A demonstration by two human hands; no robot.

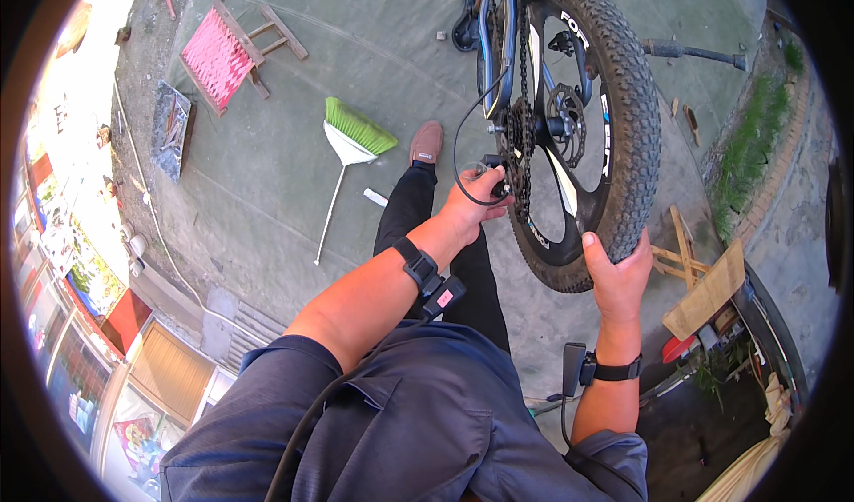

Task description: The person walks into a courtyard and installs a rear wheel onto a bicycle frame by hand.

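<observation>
A bicycle's rear wheel (594, 182) stands before me, with a knobby black tyre (642, 111) and broad dark spokes. My right hand (617, 275) is wrapped round the near part of that tyre, thumb on its left side. At the hub's left, my left hand (473, 201) is closed on the rear derailleur (500, 184), which its fingers partly hide. A thin black cable (456, 137) loops past those fingers. Just above them are the sprockets (514, 133), and the chain (524, 57) runs away from me. A brake disc (569, 120) shows through the wheel.
A green-headed broom (358, 133) lies on the floor at my left. Beyond it are a stool with a pink woven seat (218, 57) and a shallow tray (172, 130). Wooden boards (707, 290) stand close by my right hand. A grassy strip (752, 146) borders the right side.
</observation>
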